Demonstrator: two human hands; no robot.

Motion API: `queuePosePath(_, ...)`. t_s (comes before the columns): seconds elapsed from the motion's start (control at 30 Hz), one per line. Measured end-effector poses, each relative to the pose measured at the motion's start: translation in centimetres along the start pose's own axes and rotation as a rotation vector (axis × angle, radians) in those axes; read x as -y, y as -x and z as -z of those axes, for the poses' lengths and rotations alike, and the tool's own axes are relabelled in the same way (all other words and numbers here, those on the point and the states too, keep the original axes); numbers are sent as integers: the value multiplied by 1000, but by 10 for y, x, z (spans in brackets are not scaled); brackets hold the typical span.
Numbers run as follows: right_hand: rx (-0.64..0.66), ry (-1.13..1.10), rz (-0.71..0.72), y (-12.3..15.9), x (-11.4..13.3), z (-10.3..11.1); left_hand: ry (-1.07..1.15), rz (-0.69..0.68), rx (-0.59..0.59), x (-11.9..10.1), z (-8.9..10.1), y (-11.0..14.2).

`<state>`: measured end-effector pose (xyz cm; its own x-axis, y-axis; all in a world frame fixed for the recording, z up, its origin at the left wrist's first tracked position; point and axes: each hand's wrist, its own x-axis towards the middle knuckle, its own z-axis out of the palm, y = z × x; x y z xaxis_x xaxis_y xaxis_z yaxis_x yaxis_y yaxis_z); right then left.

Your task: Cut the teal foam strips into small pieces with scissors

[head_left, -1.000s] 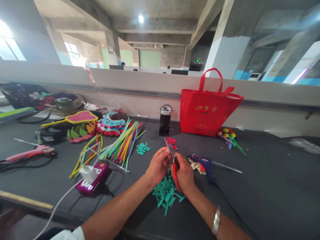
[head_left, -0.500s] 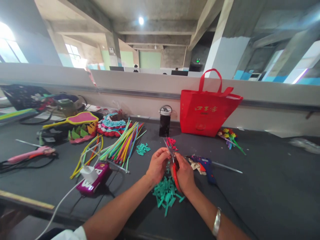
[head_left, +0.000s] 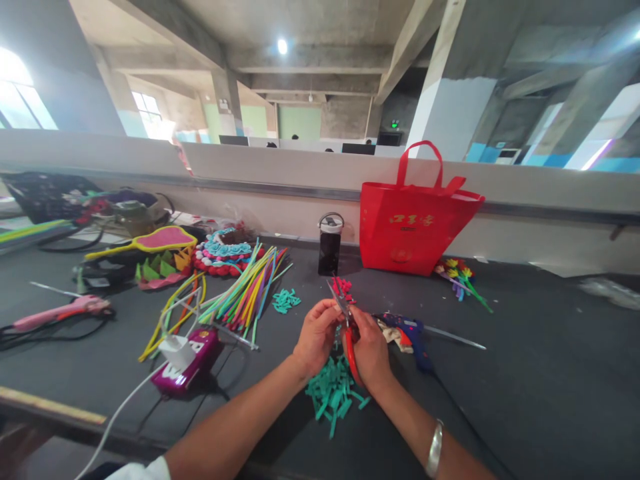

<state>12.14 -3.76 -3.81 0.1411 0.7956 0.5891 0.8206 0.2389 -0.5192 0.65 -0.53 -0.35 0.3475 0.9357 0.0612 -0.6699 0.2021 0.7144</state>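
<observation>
Red-handled scissors (head_left: 351, 353) are gripped in my right hand (head_left: 369, 347), their blades pointing up and away from me. My left hand (head_left: 319, 333) is closed in a pinch beside the blades; whatever sits between its fingertips is too small to make out. Beneath both hands lies a loose pile of short teal strips (head_left: 333, 393). Beyond the scissor tips is a small heap of red pieces (head_left: 343, 289). Farther left rests a smaller heap of trimmed teal pieces (head_left: 286, 301).
A bundle of coloured pipe cleaners (head_left: 250, 283) lies left of centre, near a purple power strip (head_left: 187, 363). A blue glue gun (head_left: 413, 331) is right of my hands. Behind stand a dark bottle (head_left: 329, 250) and a red bag (head_left: 417, 230). A pink glue gun (head_left: 63, 313) lies left.
Both hands stay in nearly the same place over the teal pile. The scissor blades stand slightly wider apart than before. The camera view shifts a little.
</observation>
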Motion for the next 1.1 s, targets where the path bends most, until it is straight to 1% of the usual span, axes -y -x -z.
queuePosePath(0.17, 23, -62, -25, 0, 0, 1, -7, 2, -4, 0, -1, 2)
queuePosePath(0.4, 45, -144, -61, -1, 8, 5, -27, -12, -21, -3, -4, 1)
queuePosePath(0.47, 19, -106, -61, -2, 8, 5, -39, -44, -36, -6, -4, -1)
queuePosePath(0.57, -18, 52, -47, -3, 7, 5, -52, -94, -55, -9, -3, -3)
queuePosePath(0.63, -6, 142, -24, -3, 7, 6, -41, -97, -56, -9, -2, -4)
queuePosePath(0.73, 24, 220, -11, -4, 8, 7, -13, -80, -52, -9, -1, -4)
queuePosePath(0.8, 29, 233, -18, -3, 9, 8, -4, -78, -51, -8, -1, -4)
queuePosePath(1.1, 24, 169, -12, -2, 7, 7, 1, -67, -63, -7, -1, -3)
